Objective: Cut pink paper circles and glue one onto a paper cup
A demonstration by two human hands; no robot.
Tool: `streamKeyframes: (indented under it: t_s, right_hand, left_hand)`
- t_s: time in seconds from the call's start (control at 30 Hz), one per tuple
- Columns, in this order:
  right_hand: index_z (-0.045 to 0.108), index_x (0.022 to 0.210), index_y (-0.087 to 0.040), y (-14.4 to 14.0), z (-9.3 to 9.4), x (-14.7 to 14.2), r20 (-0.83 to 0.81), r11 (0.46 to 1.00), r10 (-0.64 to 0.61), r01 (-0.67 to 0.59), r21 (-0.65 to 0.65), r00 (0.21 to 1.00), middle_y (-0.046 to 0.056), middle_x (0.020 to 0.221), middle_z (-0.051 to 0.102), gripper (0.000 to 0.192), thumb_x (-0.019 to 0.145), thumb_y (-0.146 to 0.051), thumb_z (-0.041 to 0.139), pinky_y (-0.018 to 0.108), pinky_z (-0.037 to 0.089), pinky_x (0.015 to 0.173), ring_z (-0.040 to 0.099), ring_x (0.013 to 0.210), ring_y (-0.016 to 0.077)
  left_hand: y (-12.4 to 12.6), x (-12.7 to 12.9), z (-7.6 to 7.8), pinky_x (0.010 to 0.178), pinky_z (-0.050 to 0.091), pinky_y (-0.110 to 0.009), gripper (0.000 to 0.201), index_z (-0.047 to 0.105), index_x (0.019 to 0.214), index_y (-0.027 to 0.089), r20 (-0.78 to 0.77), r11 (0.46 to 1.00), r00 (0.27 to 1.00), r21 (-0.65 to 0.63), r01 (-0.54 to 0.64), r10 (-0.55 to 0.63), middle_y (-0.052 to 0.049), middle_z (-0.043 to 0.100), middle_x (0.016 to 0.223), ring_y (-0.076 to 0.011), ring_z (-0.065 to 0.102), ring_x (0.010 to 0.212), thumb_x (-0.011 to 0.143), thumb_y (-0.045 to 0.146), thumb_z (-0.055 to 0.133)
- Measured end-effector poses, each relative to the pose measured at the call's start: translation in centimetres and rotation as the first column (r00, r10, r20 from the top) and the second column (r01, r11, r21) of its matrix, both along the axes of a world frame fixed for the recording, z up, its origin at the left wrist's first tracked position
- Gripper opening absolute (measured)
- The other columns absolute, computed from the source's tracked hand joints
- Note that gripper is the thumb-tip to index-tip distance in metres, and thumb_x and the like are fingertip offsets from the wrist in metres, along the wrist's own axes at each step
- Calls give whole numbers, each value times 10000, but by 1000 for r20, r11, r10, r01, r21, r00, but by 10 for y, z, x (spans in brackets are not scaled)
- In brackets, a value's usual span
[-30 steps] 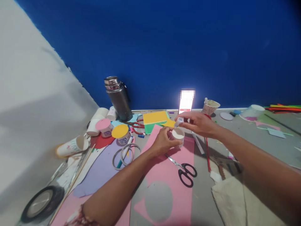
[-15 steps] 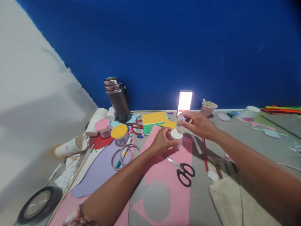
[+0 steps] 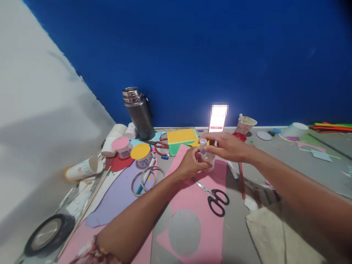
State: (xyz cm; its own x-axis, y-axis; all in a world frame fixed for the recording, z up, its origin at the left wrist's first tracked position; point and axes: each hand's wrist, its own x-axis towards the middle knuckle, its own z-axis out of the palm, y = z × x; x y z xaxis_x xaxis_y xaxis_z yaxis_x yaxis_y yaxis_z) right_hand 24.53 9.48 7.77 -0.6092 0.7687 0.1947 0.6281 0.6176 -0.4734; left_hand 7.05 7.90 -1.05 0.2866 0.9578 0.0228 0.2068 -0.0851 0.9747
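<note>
A small upturned paper cup rests above the pink paper, its pale base facing up. My left hand is closed around the cup's near left side. Between the fingers of my right hand is a whitish, semi-clear glue stick, held upright at the cup's base. The right fingers partly hide the base, so contact with it is hard to see. Black-handled scissors lie just below the cup on the pink paper. Left of my hands stand a yellow-topped cup and a pink-topped cup.
A steel flask and a lit phone stand by the blue wall. Pliers lie beside yellow and green sheets. A marker is right of the cup; a beige cloth lies at front right.
My right hand has moved slightly left, bringing the glue stick from beside the cup to over its base. The left hand keeps hold of the cup.
</note>
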Motion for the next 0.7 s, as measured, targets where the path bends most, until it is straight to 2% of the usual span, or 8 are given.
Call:
streamKeyframes:
  t_s: [0.1,0.23,0.33,0.43,0.5,0.6,0.7]
  right_hand:
    - [679,1065,-192,-4,0,2,7,1000,-8,8,0,1000,77,983,734,220,946,-312,538,324,441,715,625,809,210]
    - [668,1082,-194,-6,0,-4,-39,999,-14,16,40,999,78,1032,731,214,945,-293,537,325,449,745,623,842,208]
    - [671,1077,-199,-10,3,1,41,999,43,-44,12,998,77,1011,730,231,964,-318,509,321,438,723,618,825,211]
    - [676,1053,-220,-12,4,21,119,998,67,-68,-2,991,60,947,726,233,969,-342,497,314,415,673,613,770,210]
    - [682,1078,-239,-11,1,34,116,999,3,-9,45,993,48,879,721,243,968,-369,508,322,419,689,614,747,215]
    - [685,1078,-220,-10,-5,44,27,960,-173,163,230,985,79,901,732,263,952,-395,534,349,427,709,624,779,245]
    - [683,1054,-215,-17,-7,43,-108,924,-249,269,271,963,81,926,732,250,943,-390,542,350,442,691,616,754,233]
  left_hand:
    - [0,-1,-1,622,424,-256,467,640,1014,177,2,1000,1000,2,5,-5,9,612,828,-135,538,720,590,196,834]
    - [1,-1,-3,599,457,-268,490,614,1090,178,23,998,998,-26,51,-50,3,640,814,-146,582,685,650,244,819]
    - [1,-1,-5,661,485,-282,488,622,1084,171,29,999,998,-14,52,-51,-29,672,915,-164,617,776,647,235,828]
    - [2,0,-5,727,489,-300,503,642,1061,165,12,1000,1000,-3,15,-15,-43,669,975,-172,608,837,612,232,858]
    - [2,0,-5,746,497,-320,538,644,1078,160,5,1000,1000,-10,5,-5,-51,670,988,-178,607,840,598,240,874]
    - [1,0,-5,808,515,-365,565,635,1105,158,13,1000,1000,-23,16,-16,-79,679,1041,-202,628,894,605,248,883]
    - [0,-2,-2,895,511,-419,592,627,1153,177,16,998,999,-34,46,-46,-97,682,1114,-230,642,974,621,243,878]
